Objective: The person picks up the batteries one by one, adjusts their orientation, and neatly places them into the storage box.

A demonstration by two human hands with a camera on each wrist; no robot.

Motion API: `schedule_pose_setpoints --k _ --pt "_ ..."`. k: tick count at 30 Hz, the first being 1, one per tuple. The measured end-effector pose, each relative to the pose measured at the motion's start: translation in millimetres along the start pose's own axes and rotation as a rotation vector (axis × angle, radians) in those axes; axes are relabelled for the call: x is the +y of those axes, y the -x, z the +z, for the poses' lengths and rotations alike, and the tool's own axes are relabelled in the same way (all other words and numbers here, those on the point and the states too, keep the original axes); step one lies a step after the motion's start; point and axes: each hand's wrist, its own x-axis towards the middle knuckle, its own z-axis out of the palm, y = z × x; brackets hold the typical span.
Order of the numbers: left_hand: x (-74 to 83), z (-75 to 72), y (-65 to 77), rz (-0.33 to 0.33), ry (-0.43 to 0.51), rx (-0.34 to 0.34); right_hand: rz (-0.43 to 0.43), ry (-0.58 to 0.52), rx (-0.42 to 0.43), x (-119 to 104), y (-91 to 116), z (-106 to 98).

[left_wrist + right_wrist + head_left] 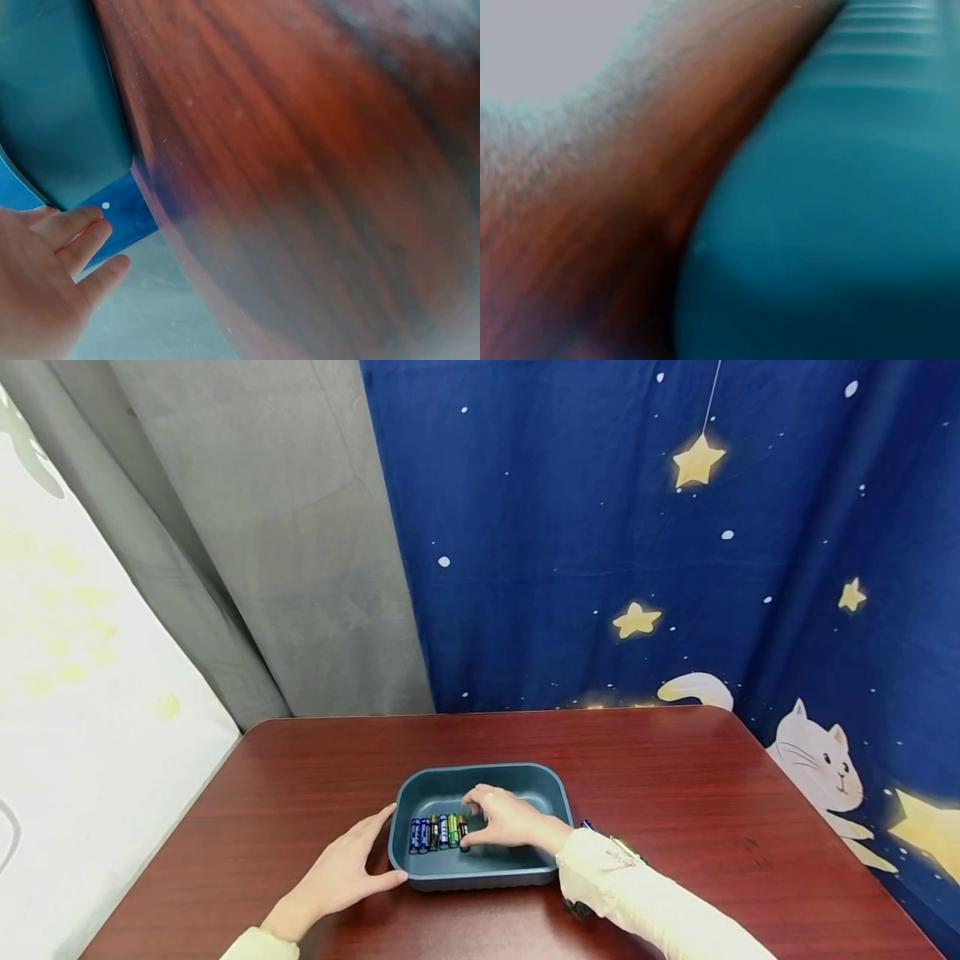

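A teal rectangular bin (495, 878) sits on the table. Inside it, toward the left, several small cylindrical batteries (433, 833) lie side by side in a row, some blue, some green or black. My left hand (341, 864) rests against the bin's left side, thumb and fingers spread along the rim; its fingers (79, 232) also show at the bin's corner in the left wrist view. My right hand (504, 820) reaches into the bin, thumb and curled fingers around a black battery (463, 835) at the row's right end. Whether it pinches that battery is unclear. The right wrist view is blurred.
More batteries (587, 825) lie on the table right of the bin, partly hidden by my right sleeve (637, 893). A dark object (577, 908) shows beneath the sleeve. The reddish-brown table (675, 760) ends at grey and blue star-patterned curtains (540, 568).
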Motion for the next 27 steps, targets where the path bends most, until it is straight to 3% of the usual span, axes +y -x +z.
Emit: schedule_pose_setpoints --k 14,21,27 --pt "-0.2 0.3 0.0 0.011 -0.008 0.011 0.001 -0.141 0.098 8 29 -39" --pt "-0.4 -0.7 -0.6 0.01 -0.012 0.006 -0.026 -0.146 0.182 23 50 -59" --pt "-0.5 -1.5 -1.5 0.005 -0.012 -0.002 -0.008 -0.126 0.205 37 73 -76"
